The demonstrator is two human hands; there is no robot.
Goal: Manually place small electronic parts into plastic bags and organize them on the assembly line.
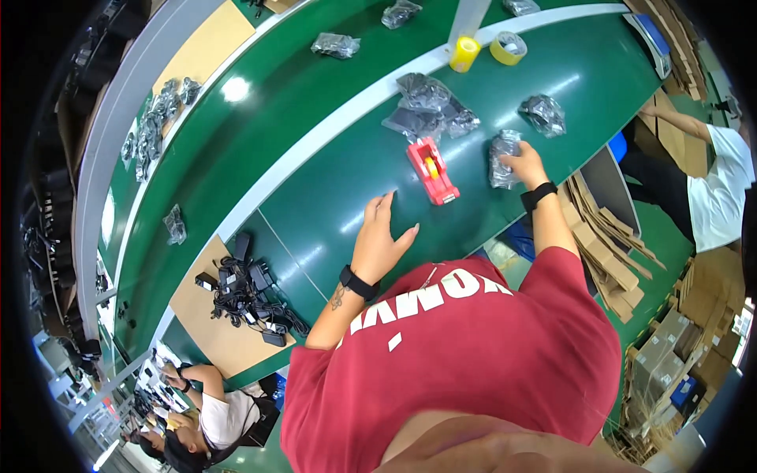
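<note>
My left hand [382, 236] hovers over the green table, fingers spread and nothing in them. To its right stands a red tape dispenser [441, 184] with a small yellow roll in it. My right hand [527, 164] has its fingers closed on the edge of a clear plastic bag with something dark inside [501, 167], lying on the table. Another bagged item [543, 115] rests just beyond that hand. Past the dispenser, several dark items in clear bags [430, 106] lie heaped together.
Black power adapters with cables [248, 288] lie piled on a cardboard sheet [193, 299] at left. Tape rolls [508, 49] stand near the far white edge. Bagged items [336, 45] sit on the green strip beyond. Flat cardboard [595, 236] leans at right; co-workers [721, 185] are on both sides.
</note>
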